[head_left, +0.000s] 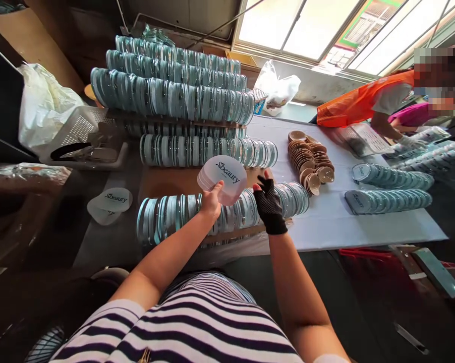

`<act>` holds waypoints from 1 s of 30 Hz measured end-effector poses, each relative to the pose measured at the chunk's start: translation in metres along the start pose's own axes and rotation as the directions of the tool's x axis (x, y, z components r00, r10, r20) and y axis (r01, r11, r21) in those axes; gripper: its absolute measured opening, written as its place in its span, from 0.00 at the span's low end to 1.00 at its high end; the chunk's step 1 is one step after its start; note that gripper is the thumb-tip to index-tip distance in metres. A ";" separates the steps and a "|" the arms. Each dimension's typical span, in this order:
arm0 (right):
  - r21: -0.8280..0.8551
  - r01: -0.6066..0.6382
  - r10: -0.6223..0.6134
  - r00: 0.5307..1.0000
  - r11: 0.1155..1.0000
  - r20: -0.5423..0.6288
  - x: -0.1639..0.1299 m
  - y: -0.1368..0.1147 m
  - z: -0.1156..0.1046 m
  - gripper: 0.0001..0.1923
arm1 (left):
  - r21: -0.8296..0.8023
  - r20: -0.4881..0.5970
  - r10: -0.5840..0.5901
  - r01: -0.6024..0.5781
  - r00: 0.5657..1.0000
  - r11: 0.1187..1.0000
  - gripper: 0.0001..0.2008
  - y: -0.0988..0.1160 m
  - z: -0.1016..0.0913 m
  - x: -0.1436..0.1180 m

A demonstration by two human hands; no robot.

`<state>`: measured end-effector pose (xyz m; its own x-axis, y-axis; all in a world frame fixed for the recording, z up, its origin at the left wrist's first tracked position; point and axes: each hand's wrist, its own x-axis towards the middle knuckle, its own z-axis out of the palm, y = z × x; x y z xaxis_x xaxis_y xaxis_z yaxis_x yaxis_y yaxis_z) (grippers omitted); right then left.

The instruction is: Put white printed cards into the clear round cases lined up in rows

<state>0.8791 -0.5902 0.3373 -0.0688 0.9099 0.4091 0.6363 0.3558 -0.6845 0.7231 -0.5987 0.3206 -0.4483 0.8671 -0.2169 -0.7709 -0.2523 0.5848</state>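
A stack of round white cards (229, 174) printed "beauty" is gripped in my bare left hand (212, 199), thumb on top. To its right, my right hand (268, 204) wears a black fingerless glove; its fingers are spread and nothing shows in them. Both hands are above the front row of glassy round discs (167, 217), which stand on edge with bluish rims. Behind the cards runs another such row (208, 151). Two or more loose printed cards (117, 199) lie at the left.
More disc rows (174, 96) are stacked at the back. Brown round pieces (303, 159) lie in overlapping lines on the white table (326, 232). A white basket (87, 131) stands left. At the right, a person in an orange vest (356, 103) works near printed disc rows (390, 201).
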 end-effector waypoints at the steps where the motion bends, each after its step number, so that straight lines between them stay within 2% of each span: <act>1: -0.074 0.049 -0.048 0.999 0.996 0.014 0.005 -0.005 -0.003 0.27 | 0.007 0.027 0.008 -0.008 1.000 1.000 0.19 0.001 -0.002 -0.003; 3: -0.215 0.139 -0.138 0.990 0.967 0.020 0.004 -0.018 -0.005 0.29 | 0.031 0.045 0.026 -0.027 0.999 0.999 0.20 0.002 -0.008 -0.008; 6: -0.296 0.222 -0.230 0.973 0.929 0.008 -0.012 -0.040 0.003 0.26 | 0.116 0.060 0.014 -0.021 0.998 0.993 0.21 0.004 -0.018 -0.014; 8: -0.289 0.169 -0.160 0.986 0.942 0.052 -0.021 -0.050 0.009 0.23 | 0.162 0.065 -0.035 0.025 0.997 0.986 0.19 0.005 -0.021 -0.017; 10: -0.265 0.048 -0.028 0.997 0.963 0.078 -0.028 -0.054 0.009 0.22 | 0.144 0.057 -0.061 0.052 0.996 0.988 0.16 0.009 -0.020 -0.017; 12: -0.283 -0.062 0.065 0.998 0.957 0.002 -0.041 -0.049 -0.001 0.23 | 0.087 0.054 -0.039 0.034 0.998 0.996 0.15 0.016 -0.017 -0.013; 14: -0.375 -0.078 0.071 0.997 0.924 -0.033 -0.067 -0.040 -0.015 0.24 | 0.028 0.022 0.014 -0.014 1.000 1.000 0.15 0.027 -0.017 -0.003; 15: -0.432 -0.058 0.070 0.997 0.900 0.012 -0.084 -0.036 -0.022 0.25 | 0.004 -0.008 0.035 -0.035 0.999 0.999 0.16 0.033 -0.017 0.003; 17: -0.504 0.032 0.093 0.971 0.863 0.221 -0.123 -0.028 -0.028 0.24 | -0.038 -0.073 0.053 -0.056 0.996 0.998 0.17 0.043 -0.020 0.015; 19: -0.516 0.097 0.148 0.898 0.851 0.414 -0.153 -0.027 -0.022 0.23 | -0.054 -0.096 0.037 -0.043 0.995 0.998 0.18 0.047 -0.024 0.024; 20: -0.521 0.104 0.180 0.866 0.848 0.466 -0.161 -0.028 -0.014 0.23 | -0.053 -0.090 0.024 -0.028 0.996 0.998 0.19 0.047 -0.025 0.025; 22: -0.538 0.082 0.240 0.831 0.839 0.501 -0.162 -0.034 0.008 0.22 | -0.046 -0.068 0.006 -0.009 0.998 0.999 0.20 0.046 -0.027 0.025; 24: -0.547 0.055 0.267 0.829 0.836 0.491 -0.145 -0.040 0.034 0.21 | -0.039 -0.047 -0.006 0.005 0.999 0.999 0.21 0.043 -0.027 0.023; 27: -0.539 0.036 0.247 0.862 0.841 0.443 -0.116 -0.044 0.063 0.20 | -0.042 -0.032 0.007 -0.008 0.999 0.999 0.20 0.041 -0.026 0.022; 30: -0.519 0.069 0.165 0.905 0.852 0.391 -0.110 -0.038 0.070 0.23 | -0.063 -0.059 0.028 -0.032 0.998 0.998 0.17 0.043 -0.026 0.026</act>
<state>0.8085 -0.6892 0.2763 -0.2576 0.9660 0.0211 0.9363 0.2550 -0.2414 0.6663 -0.5981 0.3195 -0.4959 0.8327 -0.2463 -0.7831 -0.3063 0.5412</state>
